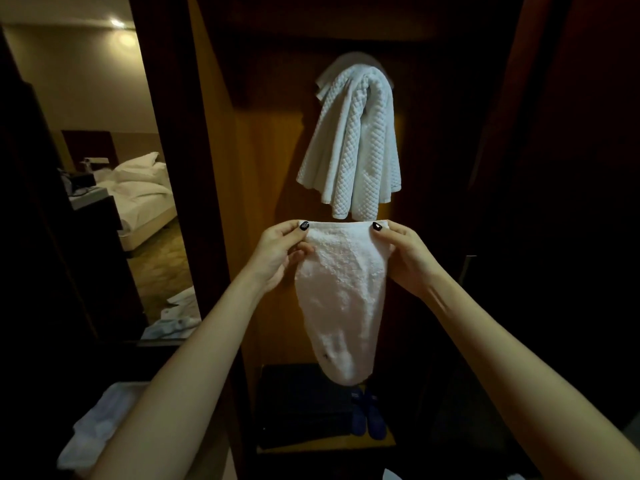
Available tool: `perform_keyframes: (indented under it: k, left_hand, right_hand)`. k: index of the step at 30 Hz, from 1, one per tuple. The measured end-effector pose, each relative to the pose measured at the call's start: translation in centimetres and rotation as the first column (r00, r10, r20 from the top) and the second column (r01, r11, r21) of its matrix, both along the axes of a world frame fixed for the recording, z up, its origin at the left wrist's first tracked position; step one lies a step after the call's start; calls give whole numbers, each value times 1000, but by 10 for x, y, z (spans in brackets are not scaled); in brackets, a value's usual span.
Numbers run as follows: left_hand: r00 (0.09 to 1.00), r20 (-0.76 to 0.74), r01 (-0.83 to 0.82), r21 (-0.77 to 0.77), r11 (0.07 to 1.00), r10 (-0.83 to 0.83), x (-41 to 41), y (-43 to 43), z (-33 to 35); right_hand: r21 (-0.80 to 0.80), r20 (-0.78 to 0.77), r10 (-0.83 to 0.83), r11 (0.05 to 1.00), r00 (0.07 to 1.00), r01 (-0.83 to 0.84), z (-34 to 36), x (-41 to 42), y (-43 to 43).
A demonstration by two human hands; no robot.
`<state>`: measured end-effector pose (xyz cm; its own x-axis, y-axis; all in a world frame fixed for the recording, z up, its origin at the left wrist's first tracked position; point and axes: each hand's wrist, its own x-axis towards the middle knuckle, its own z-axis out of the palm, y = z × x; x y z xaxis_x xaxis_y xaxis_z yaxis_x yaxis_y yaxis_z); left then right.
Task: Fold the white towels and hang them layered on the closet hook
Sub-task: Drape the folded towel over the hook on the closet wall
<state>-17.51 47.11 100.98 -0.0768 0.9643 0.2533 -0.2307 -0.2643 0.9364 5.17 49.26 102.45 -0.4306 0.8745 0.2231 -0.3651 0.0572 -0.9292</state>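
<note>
A folded white terry towel [341,299] hangs straight down in front of me. My left hand [280,252] pinches its top left corner and my right hand [403,252] pinches its top right corner, stretching the upper edge level. Just above that edge, a quilted white towel [353,140] drapes in folds from the top of the closet's wooden back panel [263,161]. The hook under it is hidden by the cloth. The held towel and the hanging one do not touch.
Blue slippers [369,415] and a dark folded item [304,407] lie on the closet floor. White linen [100,424] sits in a heap at the lower left. At left a doorway or mirror shows a bed [142,188]. Dark closet sides stand at both edges.
</note>
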Motion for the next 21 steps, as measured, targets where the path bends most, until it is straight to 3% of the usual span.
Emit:
perform_keyframes:
  k: [4, 7, 11, 21]
  left_hand:
    - [992, 66, 107, -19, 994, -105, 8, -7, 5]
    - [984, -23, 177, -34, 984, -178, 17, -13, 4]
    - [964, -160, 205, -60, 977, -213, 30, -21, 8]
    - [969, -87, 225, -63, 972, -230, 36, -22, 10]
  right_hand:
    - [26, -30, 164, 986, 986, -163, -5, 6, -2]
    - [42, 32, 236, 971, 971, -237, -7, 5, -7]
    - [88, 165, 170, 979, 971, -186, -7, -4, -12]
    - [229, 103, -85, 972, 991, 59, -9, -18, -24]
